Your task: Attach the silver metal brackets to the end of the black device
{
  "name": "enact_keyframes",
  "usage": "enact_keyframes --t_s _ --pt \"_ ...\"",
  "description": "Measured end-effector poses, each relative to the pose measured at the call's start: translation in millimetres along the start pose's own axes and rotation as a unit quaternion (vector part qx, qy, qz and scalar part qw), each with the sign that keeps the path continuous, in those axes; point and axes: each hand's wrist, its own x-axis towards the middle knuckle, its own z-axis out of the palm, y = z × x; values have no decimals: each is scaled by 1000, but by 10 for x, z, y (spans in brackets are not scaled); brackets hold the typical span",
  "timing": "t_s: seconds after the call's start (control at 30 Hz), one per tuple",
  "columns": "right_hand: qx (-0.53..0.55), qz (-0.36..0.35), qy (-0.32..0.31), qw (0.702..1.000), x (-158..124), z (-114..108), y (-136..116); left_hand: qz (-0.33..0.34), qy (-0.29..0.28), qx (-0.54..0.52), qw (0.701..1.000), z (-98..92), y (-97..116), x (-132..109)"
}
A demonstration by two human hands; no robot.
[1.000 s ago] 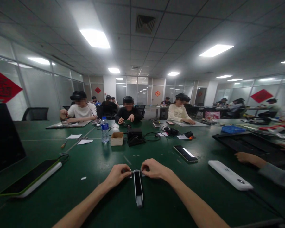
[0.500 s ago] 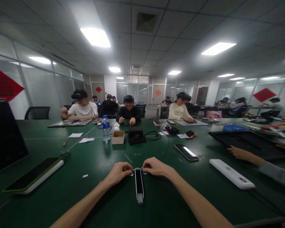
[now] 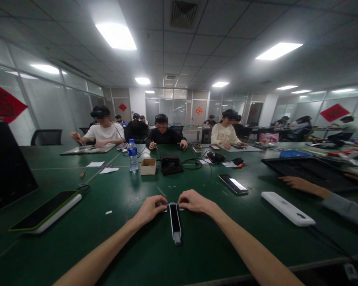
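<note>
A narrow black and grey device [image 3: 175, 221] lies lengthwise on the green table [image 3: 107, 254], pointing away from me. My left hand [image 3: 150, 209] pinches its far end from the left, fingers curled. My right hand [image 3: 195, 201] pinches the same end from the right, fingers curled too. Both forearms rest low over the table.
A dark tablet in a green case [image 3: 44, 211] lies at left, a phone [image 3: 233, 184] and a white power bank [image 3: 288, 209] at right. A co-worker's hand [image 3: 295, 183] rests by a black tray. A water bottle [image 3: 133, 155], a cardboard box [image 3: 148, 167] and several seated people are farther off.
My hands stay pinched on the device's far end. The view has shifted slightly, so everything sits a little higher in frame. The co-worker's hand at right has crept leftward along the tray.
</note>
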Motion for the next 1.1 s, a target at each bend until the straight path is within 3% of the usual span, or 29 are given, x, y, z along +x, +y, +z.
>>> enact_keyframes --t_s 0.5,0.63,0.83,1.1 --pt "-56 -22 24 998 32 23 -22 34 -8 11 999 9 -64 29" --pt "-46 -20 13 999 9 -61 -9 44 -6 35 998 13 -41 27" --pt "-91 38 63 993 -88 -331 117 52 -20 37 998 22 -115 41" --pt "-107 172 0 979 -278 -513 278 66 -11 39 997 89 -185 56"
